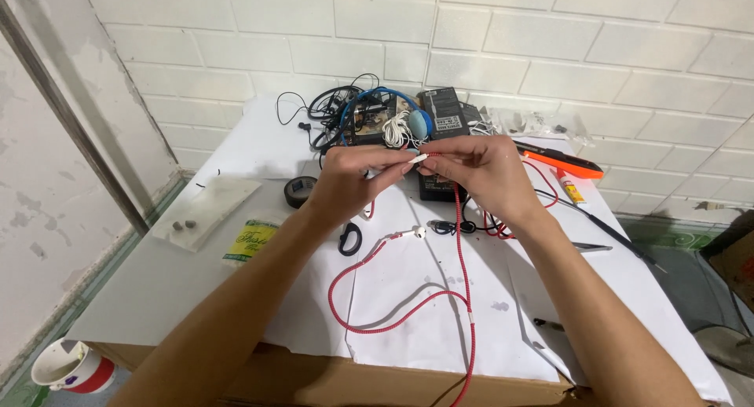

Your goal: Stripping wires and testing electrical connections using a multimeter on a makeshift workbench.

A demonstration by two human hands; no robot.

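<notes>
Red braided cable (463, 242) is pinched by left hand (353, 175) and right hand (483, 171); black adapter (444, 116), tape roll (300, 190), orange tool (561, 159) lie behind.

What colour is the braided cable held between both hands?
Red, with white connector ends; the cable shows clearly in the head view.

One head-worn camera is looking down and forward from above the person's forearms, facing a white brick wall (550, 53) behind the paper-covered table (157, 289); it is sitting close, both hands filling the centre, with floor showing at either side
</notes>
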